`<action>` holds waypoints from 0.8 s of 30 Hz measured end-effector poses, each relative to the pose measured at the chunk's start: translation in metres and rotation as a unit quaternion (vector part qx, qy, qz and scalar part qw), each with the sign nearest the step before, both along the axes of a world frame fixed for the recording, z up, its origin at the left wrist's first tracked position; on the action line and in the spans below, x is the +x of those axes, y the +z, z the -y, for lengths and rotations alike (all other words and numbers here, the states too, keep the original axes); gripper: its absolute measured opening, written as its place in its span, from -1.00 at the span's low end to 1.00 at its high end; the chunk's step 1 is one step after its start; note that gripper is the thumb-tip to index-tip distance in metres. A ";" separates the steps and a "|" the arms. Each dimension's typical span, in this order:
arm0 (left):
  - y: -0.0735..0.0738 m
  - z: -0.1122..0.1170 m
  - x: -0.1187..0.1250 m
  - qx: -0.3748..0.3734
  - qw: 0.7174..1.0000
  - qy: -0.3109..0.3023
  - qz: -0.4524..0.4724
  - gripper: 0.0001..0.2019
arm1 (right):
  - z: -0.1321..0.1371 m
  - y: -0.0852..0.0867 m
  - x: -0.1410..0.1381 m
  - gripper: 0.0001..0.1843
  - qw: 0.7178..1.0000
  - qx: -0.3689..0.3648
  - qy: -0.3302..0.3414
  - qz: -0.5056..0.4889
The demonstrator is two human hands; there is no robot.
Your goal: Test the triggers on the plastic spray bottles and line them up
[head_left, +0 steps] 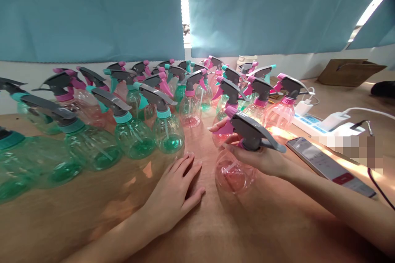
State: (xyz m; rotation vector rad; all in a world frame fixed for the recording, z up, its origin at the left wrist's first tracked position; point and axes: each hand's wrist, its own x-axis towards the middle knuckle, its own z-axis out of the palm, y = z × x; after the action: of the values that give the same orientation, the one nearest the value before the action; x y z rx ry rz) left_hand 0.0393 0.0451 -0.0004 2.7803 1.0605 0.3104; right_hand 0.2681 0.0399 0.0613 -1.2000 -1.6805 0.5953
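Observation:
My left hand (175,187) lies flat on the wooden table, fingers stretched out and holding nothing. My right hand (247,154) is wrapped round the neck of a pink spray bottle (234,174), index finger stretched out by its pink trigger. That bottle has a grey and pink spray head, a see-through body and a tube inside; its neck is partly hidden by my fingers. A green spray bottle (169,133) with a turquoise collar stands just beyond my left fingertips. Behind it is another pink spray bottle (190,111).
Several more green and pink bottles crowd the left and back, including a green one (134,137). On the right lie a phone (330,166) and a white power strip (308,123) with plugs and cables. A cardboard box (345,72) sits at back right, below blue curtains (92,12).

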 end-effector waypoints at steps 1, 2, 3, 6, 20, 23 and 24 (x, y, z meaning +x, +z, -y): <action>0.000 0.000 0.000 -0.001 1.000 -0.001 0.000 -0.53 | 0.000 0.000 0.000 -0.97 1.000 0.002 -0.011 0.002; 0.000 0.000 0.000 -0.001 1.000 -0.001 -0.001 -0.53 | 0.000 0.001 0.000 -0.92 1.000 0.001 -0.018 0.002; 0.000 0.000 0.000 0.000 1.000 -0.001 -0.002 -0.53 | 0.001 0.002 0.000 -0.87 1.000 -0.003 -0.016 0.003; 0.000 0.000 0.000 0.003 1.000 -0.002 -0.003 -0.53 | 0.002 0.006 -0.002 -0.89 1.000 -0.015 0.020 -0.001; -0.001 -0.001 -0.001 0.016 1.000 -0.005 -0.002 -0.54 | 0.005 0.019 -0.007 -0.79 0.997 -0.003 0.050 -0.062; -0.001 -0.001 -0.001 0.017 1.000 -0.006 0.003 -0.54 | 0.003 0.012 -0.005 -0.82 0.997 -0.018 0.057 -0.055; -0.001 -0.001 -0.001 0.017 1.000 -0.007 0.001 -0.54 | 0.002 0.010 -0.004 -0.79 0.997 -0.017 0.063 -0.050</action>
State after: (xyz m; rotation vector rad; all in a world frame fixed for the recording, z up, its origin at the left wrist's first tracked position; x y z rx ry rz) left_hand 0.0382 0.0460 -0.0011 2.8154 1.0450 0.3336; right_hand 0.2641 0.0378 0.0712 -1.0764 -1.6757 0.7513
